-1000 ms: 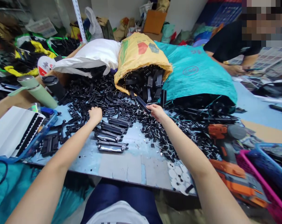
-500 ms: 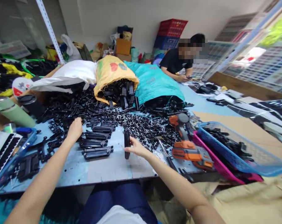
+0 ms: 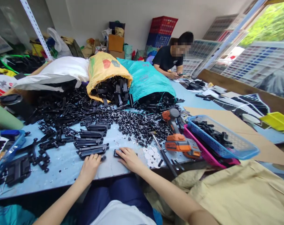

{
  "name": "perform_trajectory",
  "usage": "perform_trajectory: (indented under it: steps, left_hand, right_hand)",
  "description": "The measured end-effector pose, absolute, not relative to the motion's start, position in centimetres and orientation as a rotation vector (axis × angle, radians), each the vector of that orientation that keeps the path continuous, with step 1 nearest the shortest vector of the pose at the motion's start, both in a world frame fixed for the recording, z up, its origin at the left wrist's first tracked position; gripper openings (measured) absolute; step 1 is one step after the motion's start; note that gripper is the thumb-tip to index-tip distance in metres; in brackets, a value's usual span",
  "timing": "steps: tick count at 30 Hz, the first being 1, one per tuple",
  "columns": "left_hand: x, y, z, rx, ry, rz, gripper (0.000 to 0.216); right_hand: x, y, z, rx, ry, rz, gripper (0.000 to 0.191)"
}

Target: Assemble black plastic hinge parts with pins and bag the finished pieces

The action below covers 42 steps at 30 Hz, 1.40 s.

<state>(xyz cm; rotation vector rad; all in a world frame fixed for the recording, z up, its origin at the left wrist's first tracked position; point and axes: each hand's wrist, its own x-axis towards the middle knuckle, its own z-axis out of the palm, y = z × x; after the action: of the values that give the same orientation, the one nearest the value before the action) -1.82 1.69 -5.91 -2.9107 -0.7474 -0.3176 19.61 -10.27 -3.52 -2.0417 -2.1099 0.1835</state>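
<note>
Foreground, right: tan cloth point(image 3: 250, 193), in folds below the table edge.
Left hand point(image 3: 89, 166), one: ring on a finger, at the near edge of the blue table point(image 3: 119, 137), grasping a slim black part point(image 3: 103, 158) whose rounded end juts past the fingers.
Right hand point(image 3: 129, 160), one: palm down, fingers bent over a black bar point(image 3: 117, 153) lying on the table; whether it grips or merely rests cannot be told, the underside being hidden.
Black double-bar units point(image 3: 89, 142), set in a row, just beyond the left hand.
White discs point(image 3: 152, 157), scattered, right of the right hand; beside them a dark-handled tool point(image 3: 164, 154), then an orange power drill point(image 3: 178, 143), then a blue basket point(image 3: 240, 151) of black pieces over a pink basket point(image 3: 200, 152).
Metal pins point(image 3: 138, 126) with black heads, heaped mid-table.
Loose black parts point(image 3: 59, 107), piled to their left.
Sacks, three: white point(image 3: 64, 67), yellow point(image 3: 109, 64), teal point(image 3: 149, 75); black contents at their mouths.
Rear: co-worker point(image 3: 166, 59) in a dark shirt, leaning on the table; stacked red and blue crates point(image 3: 164, 25) behind.
</note>
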Motion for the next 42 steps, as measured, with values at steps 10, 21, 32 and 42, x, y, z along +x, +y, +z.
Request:
perform_trajectory:
  steps: [10, 21, 32, 42]
  left_hand:
    - [0.3, 0.2, -2.2, -3.579, -1.481, -0.963, 0.035]
    - [0.0, -1.6, -1.2, -4.163, -1.583, -0.665, 0.027]
    - [-0.2, -2.0, -3.1, -3.527, -1.233, -1.129, 0.034]
    - [1.5, -2.3, -1.9, -3.612, -1.561, -1.142, 0.031]
  right_hand:
    - [18.0, -7.3, -2.7, -1.534, -1.092, 1.009, 0.048]
    - [16.2, -8.2, -0.8, -1.296, -0.870, 1.251, 0.053]
    - [15.0, -7.6, -1.6, -1.328, -0.713, 1.198, 0.057]
    - [15.4, -7.1, -1.6, -1.483, -0.449, 1.246, 0.060]
